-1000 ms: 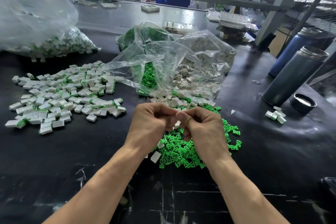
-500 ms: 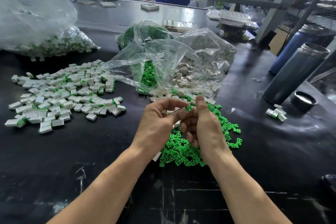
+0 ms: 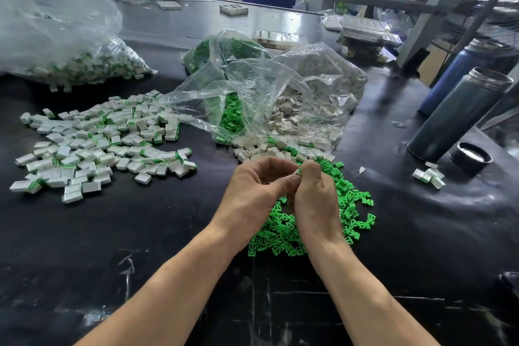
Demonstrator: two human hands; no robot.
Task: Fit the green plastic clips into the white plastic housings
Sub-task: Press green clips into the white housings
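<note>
While we look down through the head camera, we see the left hand (image 3: 257,191) and the right hand (image 3: 316,196) brought together above a black table (image 3: 168,233), fingertips meeting over a loose heap of green clips (image 3: 283,236). Both hands are curled, and a small pale-and-green piece (image 3: 298,172) is pinched where the left forefinger meets the right thumb; we cannot tell whether it is a clip, a housing or both, because the fingers cover most of it. The left thumb lies folded across beneath the forefinger.

Just beyond the hands, bare white housings (image 3: 261,149) spill from the mouth of a clear plastic bag (image 3: 280,87), which holds more housings on its right side and more green clips on its left. To the left lies a broad spread of white housings with green showing at their ends (image 3: 92,146), and behind it a second bag (image 3: 56,36) with similar pieces. On the right stand a dark grey flask (image 3: 460,112) without its lid, a blue flask (image 3: 455,76) behind it, and a black cap (image 3: 471,157) beside a few white and green pieces (image 3: 429,177).
</note>
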